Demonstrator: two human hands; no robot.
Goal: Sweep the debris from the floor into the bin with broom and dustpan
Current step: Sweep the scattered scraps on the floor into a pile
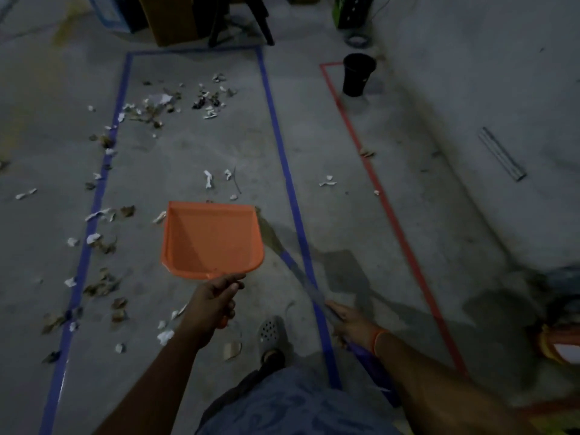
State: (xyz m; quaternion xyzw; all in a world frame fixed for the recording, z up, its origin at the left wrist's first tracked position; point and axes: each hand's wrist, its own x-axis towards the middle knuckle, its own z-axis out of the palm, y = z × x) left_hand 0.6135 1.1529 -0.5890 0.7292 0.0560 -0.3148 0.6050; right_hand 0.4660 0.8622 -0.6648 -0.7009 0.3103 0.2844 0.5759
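Note:
My left hand grips the handle of an orange dustpan, held above the floor with nothing in its tray. My right hand grips the purple handle of a broom; its bristles reach the floor just right of the dustpan. Paper scraps and dry leaves lie scattered inside and along the left side of a rectangle of blue tape. A black bin stands at the far corner of a red tape outline.
Cardboard boxes and chair legs crowd the far end. A wall base runs along the right with a metal strip lying by it. An orange object sits at the right edge. My sandalled foot stands between my arms.

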